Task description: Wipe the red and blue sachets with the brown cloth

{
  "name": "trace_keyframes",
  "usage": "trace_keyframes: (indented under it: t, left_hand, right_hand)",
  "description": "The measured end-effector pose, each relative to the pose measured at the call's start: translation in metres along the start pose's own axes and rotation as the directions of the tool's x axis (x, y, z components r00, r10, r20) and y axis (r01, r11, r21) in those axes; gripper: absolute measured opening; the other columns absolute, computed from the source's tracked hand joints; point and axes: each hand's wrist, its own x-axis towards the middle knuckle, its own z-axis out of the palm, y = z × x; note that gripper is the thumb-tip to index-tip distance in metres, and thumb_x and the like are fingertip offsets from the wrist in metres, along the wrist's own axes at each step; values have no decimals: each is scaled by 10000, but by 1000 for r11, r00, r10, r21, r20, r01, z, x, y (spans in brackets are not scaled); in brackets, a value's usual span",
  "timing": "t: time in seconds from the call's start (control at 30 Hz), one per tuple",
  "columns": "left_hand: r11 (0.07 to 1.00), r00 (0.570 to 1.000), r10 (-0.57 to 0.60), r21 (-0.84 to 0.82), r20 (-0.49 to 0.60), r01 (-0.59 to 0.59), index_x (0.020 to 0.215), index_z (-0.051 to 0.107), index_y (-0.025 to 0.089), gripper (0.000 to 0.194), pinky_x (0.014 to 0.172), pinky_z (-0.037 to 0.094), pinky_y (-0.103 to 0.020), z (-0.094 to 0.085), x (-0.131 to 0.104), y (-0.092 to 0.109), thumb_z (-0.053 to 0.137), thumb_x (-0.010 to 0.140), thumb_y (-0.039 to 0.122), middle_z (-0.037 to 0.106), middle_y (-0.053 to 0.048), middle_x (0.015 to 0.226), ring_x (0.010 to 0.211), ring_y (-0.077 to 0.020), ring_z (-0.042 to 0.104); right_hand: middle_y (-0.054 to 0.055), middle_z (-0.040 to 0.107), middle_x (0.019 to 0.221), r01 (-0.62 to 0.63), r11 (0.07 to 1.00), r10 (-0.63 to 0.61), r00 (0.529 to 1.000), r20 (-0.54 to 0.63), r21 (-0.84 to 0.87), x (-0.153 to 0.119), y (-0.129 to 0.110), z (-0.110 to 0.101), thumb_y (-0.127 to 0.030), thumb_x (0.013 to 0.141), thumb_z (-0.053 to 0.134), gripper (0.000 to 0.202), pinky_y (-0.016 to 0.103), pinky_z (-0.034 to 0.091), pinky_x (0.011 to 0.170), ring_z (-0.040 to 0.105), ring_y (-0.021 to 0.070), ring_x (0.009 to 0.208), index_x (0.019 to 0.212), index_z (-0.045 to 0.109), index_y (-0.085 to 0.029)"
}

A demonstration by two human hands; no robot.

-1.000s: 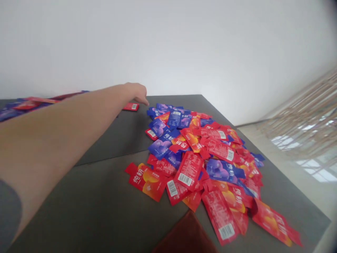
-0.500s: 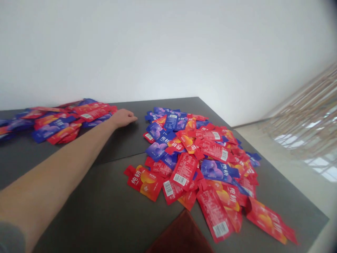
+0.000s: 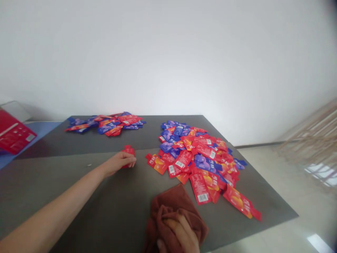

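Observation:
My left hand (image 3: 120,163) is closed, thumb and fingers together, on a flat red sachet (image 3: 129,150) lying on the dark table. The fingers cover the sachet's lower part. Down at the front, my right hand (image 3: 181,230) is wrapped into a bunched brown cloth (image 3: 176,196) that rests on the table. To the right of my left hand is a wide pile of red and purple-blue sachets (image 3: 184,161), with fruit pictures and barcodes on them. One red sachet (image 3: 157,163) pokes out of the pile's near left side.
At the back left, against the white wall (image 3: 168,59), lies a smaller heap of sachets (image 3: 110,124). A red box (image 3: 14,133) stands on a blue surface at the far left. The dark table (image 3: 250,203) ends at the right above a pale floor.
My left hand has come back from beside the far heap towards me, now with a red sachet. My right hand has entered on the cloth. The view has shifted, showing the red box.

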Motion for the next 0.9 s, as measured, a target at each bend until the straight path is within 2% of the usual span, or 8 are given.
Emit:
trace_keyframes:
  t: [0.07,0.17,0.27,0.37,0.5,0.7,0.8,0.9]
  left_hand:
    - [996,999,39,-77,5,-39,579,559,174,491,708,429,-282,24,-26,6,572,881,562,629,-31,672,708,-166,562]
    - [996,990,85,-40,109,-81,598,582,169,471,711,434,-276,60,-60,18,565,904,526,635,-33,700,713,-161,566]
    - [993,963,23,105,270,-53,669,647,165,385,689,426,-260,75,-89,32,613,888,481,632,-17,720,709,-155,571]
    - [976,914,-151,202,377,78,781,702,177,310,663,419,-251,58,-108,46,660,840,479,650,-4,742,703,-158,574]
    - [917,873,-336,335,354,217,845,721,188,323,599,400,-245,19,-123,71,670,800,504,659,1,727,663,-166,561]
    - [901,851,-341,396,399,176,844,747,195,288,651,425,-253,-7,-131,111,668,788,466,708,-19,796,748,-211,609]
    - [883,846,-336,451,415,129,779,737,194,252,624,406,-254,-15,-131,107,639,790,426,688,-13,736,694,-205,594]
    - [815,874,-364,565,322,131,656,701,190,270,574,386,-257,-27,-134,82,654,744,441,635,-8,621,603,-189,559]
  right_hand:
    - [35,719,1105,26,1000,-26,1000,-11,8,3,-1,-4,-289,807,717,398,336,602,833,710,235,984,1201,664,-288]
    - [53,702,1141,-52,998,54,998,-40,41,6,-7,-9,-294,844,694,324,352,576,884,682,238,1049,1166,661,-268]
    - [47,694,1135,-101,991,103,995,-13,87,8,-13,-11,-287,866,677,278,357,551,921,664,232,1064,1144,667,-271]
    - [48,689,1112,-107,985,109,994,-11,135,9,-14,-11,-278,870,675,264,356,535,937,656,226,1052,1133,671,-263]
    - [57,681,1102,-115,970,121,992,-17,214,10,-14,-11,-269,882,657,231,369,521,942,637,231,1058,1111,682,-258]
    - [57,678,1090,-133,963,131,991,25,233,10,-15,-13,-284,884,653,213,373,514,932,631,236,1039,1092,695,-262]
    - [59,675,1093,-137,965,130,990,46,224,9,-15,-12,-287,883,653,214,375,511,929,632,238,1026,1092,692,-260]
    - [57,672,1092,-138,966,134,990,32,217,9,-14,-12,-287,879,658,208,368,511,913,630,237,1024,1083,689,-262]
